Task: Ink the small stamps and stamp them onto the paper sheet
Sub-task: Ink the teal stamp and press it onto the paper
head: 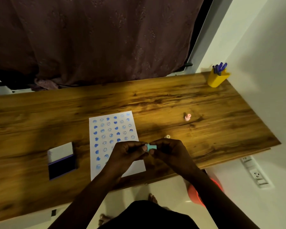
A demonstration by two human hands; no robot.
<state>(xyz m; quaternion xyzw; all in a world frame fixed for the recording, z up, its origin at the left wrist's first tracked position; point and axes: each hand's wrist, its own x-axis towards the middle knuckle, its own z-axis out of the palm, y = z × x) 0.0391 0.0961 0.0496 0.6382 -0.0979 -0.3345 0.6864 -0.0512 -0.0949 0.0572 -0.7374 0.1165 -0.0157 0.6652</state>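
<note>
Wood-grain laminate forms the worktop [155, 100], which runs from the left edge of the view to a white wall on the right. Behind its far edge hangs a dark maroon curtain [92, 38]. Pale floor tiles show below the near edge, and a white socket strip [254, 172] is mounted on the wall under the worktop's right end. An orange-red round object [196, 194], only partly visible, sits on the floor beside the person's right arm.

A yellow holder [217, 79] with blue pens stands at the far right corner of the worktop. The paper sheet [112, 134] lies near the centre, its upper part covered with rows of blue stamped marks: hearts and round faces. An open ink pad [62, 160] lies to the left of the sheet, well apart from it, with the dark pad toward the near edge and the white lid raised behind.

A pink stamp [187, 117] lies on the worktop to the right of the sheet. A cream stamp [167, 136] shows just beyond the right hand, partly hidden.

Both hands meet above the sheet's lower right area. The left hand [127, 152] and the right hand [170, 151] each have their fingers closed on a teal stamp [151, 147], held sideways between them.
</note>
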